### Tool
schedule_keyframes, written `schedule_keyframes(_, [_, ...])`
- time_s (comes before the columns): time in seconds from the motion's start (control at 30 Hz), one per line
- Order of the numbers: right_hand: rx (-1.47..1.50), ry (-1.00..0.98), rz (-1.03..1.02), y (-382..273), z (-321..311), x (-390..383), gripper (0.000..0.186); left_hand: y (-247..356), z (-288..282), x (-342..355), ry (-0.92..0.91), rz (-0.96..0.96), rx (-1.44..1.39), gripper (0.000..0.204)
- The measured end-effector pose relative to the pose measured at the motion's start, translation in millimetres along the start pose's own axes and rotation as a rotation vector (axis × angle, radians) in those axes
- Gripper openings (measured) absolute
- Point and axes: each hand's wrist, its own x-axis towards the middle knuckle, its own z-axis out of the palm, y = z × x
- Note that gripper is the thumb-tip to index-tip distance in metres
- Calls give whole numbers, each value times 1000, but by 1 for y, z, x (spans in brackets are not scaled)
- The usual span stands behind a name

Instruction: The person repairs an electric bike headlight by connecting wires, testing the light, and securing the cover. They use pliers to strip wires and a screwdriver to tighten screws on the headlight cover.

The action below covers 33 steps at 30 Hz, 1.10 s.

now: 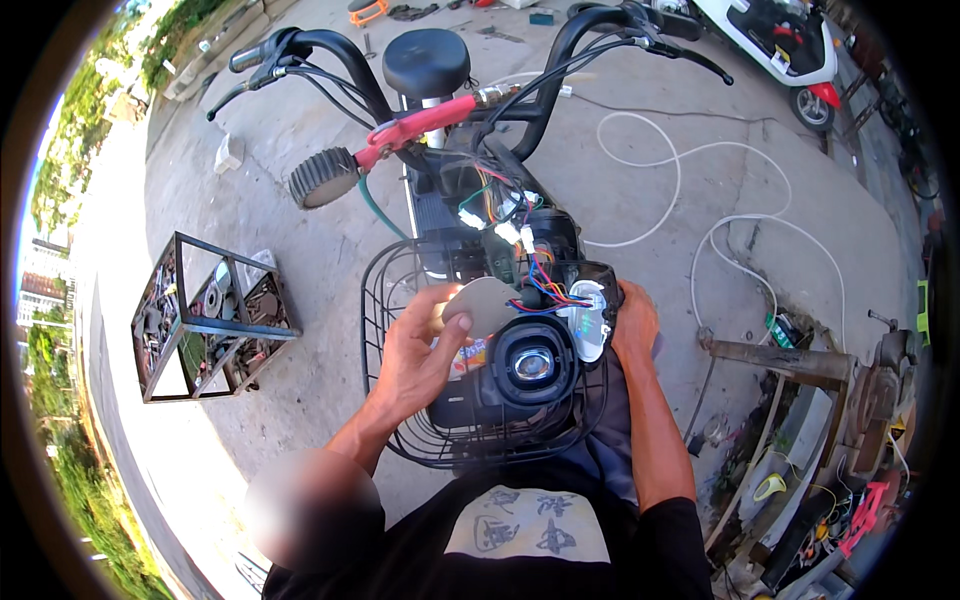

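Note:
My left hand (415, 345) pinches a thin grey piece with a rounded edge (482, 306) between thumb and fingers. On the right, my right hand (636, 320) grips the dark rim of a display unit (590, 325) with a whitish oval face. Red, blue and other coloured wires (545, 285) run from this unit towards loose white connectors (508, 232) below the handlebars. Between my hands a round black headlight (533, 366) faces up over a black wire basket (385, 425) at the scooter's front. My right fingertips are partly hidden behind the unit.
A pink-red tyre inflator with a black-ringed gauge (322, 178) hangs across the handlebars (350, 60). A metal-framed parts rack (215, 325) stands left. Right are a coiled pale hose (680, 185), a workbench (780, 362) with a vise (875, 375), and a parked white scooter (770, 40).

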Motion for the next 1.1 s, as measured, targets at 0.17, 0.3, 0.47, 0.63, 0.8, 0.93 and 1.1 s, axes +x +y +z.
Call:
schedule_keyframes(0.17, [-1,23,-1,2,0,-1,52,-7,-1,-1,4,67,94,34])
schedule_keyframes(0.3, [-16,6,3,0,0,-1,51,-5,0,-2,11,70,88,37])
schedule_keyframes(0.47, [-17,-15,1,-1,0,0,50,-2,1,-1,25,116,57,36])
schedule_keyframes(0.63, [-3,-5,3,3,3,0,51,-3,2,-1,30,141,54,30])
schedule_keyframes(0.8, [-1,-9,11,2,1,0,51,-3,2,0,14,168,75,26])
schedule_keyframes(0.93, [-10,-7,8,0,0,-1,51,-6,2,0,9,192,86,25])
schedule_keyframes(1.1, [-20,0,4,1,1,-1,50,0,1,0,-4,166,154,26])
